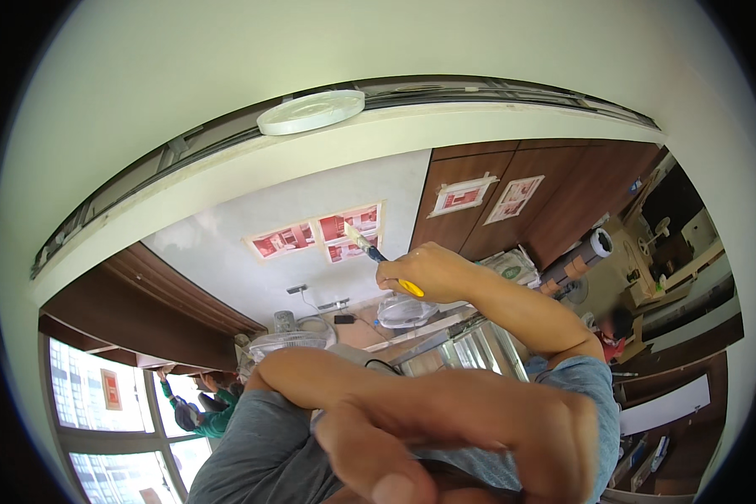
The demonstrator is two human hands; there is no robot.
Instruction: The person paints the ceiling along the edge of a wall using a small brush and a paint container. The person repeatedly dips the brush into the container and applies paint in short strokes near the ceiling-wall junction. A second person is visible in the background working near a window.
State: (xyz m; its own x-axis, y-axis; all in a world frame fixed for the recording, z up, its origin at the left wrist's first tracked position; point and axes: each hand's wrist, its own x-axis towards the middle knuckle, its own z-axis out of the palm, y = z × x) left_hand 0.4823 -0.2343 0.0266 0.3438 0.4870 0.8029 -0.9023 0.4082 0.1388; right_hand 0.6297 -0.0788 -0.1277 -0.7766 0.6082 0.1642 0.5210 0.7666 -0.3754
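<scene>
My right hand [428, 270] is closed around the handle of a paintbrush [366, 244], dark with a yellow end. Its pale bristles point up and left, below the edge of the ceiling recess. Bent across my body, my left arm brings my left hand [479, 420] very close to the view at the bottom centre. The thumb and a curled finger are apart there, with no object visible between them; the fingertips are partly cut off. Above the brush, a round whitish disc [311, 113] rests on the lip of the ceiling recess [512, 113].
Below stand a stepladder [479, 346] and a fan [290, 340]. Printed sheets are taped to the pale wall [227, 227] and the brown panels [546, 176]. A person in green [206, 412] is by the windows; another in red [613, 332] is at right.
</scene>
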